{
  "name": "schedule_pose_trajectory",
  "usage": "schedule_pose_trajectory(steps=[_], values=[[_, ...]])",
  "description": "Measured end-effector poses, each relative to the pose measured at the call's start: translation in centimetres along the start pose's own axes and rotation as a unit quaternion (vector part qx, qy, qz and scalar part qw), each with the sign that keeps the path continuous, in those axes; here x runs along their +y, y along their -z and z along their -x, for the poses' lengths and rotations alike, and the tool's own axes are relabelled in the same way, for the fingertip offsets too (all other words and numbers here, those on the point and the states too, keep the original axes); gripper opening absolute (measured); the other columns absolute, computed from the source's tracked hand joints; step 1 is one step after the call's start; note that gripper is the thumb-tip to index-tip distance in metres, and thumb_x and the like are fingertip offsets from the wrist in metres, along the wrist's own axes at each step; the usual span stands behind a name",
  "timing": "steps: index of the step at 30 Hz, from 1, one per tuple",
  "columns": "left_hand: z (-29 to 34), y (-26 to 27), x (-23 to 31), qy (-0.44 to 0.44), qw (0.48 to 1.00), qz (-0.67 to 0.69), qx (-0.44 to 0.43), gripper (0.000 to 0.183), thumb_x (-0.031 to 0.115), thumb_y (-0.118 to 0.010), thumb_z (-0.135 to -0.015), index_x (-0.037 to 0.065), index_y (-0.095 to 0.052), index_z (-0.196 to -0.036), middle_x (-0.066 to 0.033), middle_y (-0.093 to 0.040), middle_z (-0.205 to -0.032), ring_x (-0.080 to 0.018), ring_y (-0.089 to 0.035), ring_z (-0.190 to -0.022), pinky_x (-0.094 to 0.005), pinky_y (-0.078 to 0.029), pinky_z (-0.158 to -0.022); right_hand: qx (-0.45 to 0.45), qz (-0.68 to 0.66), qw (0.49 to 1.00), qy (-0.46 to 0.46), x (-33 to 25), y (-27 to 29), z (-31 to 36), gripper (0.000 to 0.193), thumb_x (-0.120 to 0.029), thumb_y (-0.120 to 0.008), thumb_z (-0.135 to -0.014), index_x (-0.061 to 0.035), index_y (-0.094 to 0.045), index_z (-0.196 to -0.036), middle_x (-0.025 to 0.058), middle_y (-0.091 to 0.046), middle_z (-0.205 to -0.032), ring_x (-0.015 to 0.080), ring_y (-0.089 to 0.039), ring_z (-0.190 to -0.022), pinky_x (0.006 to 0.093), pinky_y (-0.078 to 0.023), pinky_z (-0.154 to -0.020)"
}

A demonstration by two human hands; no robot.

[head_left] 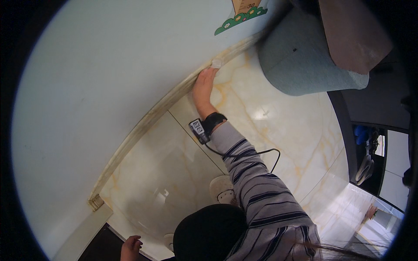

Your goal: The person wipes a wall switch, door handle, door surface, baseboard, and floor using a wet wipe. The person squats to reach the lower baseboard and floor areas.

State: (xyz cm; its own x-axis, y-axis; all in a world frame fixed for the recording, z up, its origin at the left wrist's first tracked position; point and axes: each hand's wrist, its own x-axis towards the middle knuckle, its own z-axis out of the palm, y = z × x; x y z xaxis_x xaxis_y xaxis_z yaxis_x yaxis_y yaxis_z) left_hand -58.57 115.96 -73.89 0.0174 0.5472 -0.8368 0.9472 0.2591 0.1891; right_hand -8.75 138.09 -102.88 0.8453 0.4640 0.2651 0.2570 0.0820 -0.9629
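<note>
My right hand [204, 87] reaches far forward to the marbled baseboard [161, 106] along the foot of the white wall. Its fingers press a small crumpled white wipe [216, 63], perhaps a tissue or cloth, against the top of that baseboard. A black strap with a small boxed device [199, 131] and a cable circles the right wrist below the hand. At the lower left, my left hand [131, 248] hangs near a dark doorway strip, fingers loosely bent and a little apart, with nothing seen in it.
A grey-green upholstered seat [291, 56] stands against the wall at the upper right, a brown panel [352, 37] over it. Shiny marbled tiles [278, 117] cover the floor. Shoes sit in a dark open cabinet [368, 161] at the right. My slipper [221, 189] shows below.
</note>
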Motion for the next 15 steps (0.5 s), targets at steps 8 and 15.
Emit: schedule_pose_trajectory(steps=[8, 15], values=[[0.5, -0.1, 1.0, -0.006, 1.000, -0.004, 0.008, 0.020, 0.004, -0.056, -0.094, -0.002, -0.062, -0.113, -0.0109, -0.069, -0.085, -0.0185, -0.065, -0.075, -0.0309, -0.052, -0.072, -0.146, 0.005, 0.989, -0.027, -4.9, -3.7, 14.1, 0.042, -0.009, -0.037, -0.104, 0.0160, -0.027, -0.135, 0.0386, -0.007, -0.155, 0.0480, -0.014, -0.146, 0.0466, -0.008, -0.122], [-0.1, 0.5, 1.4, -0.023, 0.999, -0.011, 0.032, 0.020, 0.004, -0.056, -0.094, -0.001, -0.062, -0.112, -0.0111, -0.069, -0.084, -0.0183, -0.065, -0.074, -0.0317, -0.052, -0.072, -0.205, -0.146, 0.960, -0.119, -7.5, -3.3, 14.6, 0.052, -0.015, -0.036, -0.105, 0.0141, -0.020, -0.145, 0.0373, -0.004, -0.157, 0.0506, -0.009, -0.146, 0.0492, -0.009, -0.121]])
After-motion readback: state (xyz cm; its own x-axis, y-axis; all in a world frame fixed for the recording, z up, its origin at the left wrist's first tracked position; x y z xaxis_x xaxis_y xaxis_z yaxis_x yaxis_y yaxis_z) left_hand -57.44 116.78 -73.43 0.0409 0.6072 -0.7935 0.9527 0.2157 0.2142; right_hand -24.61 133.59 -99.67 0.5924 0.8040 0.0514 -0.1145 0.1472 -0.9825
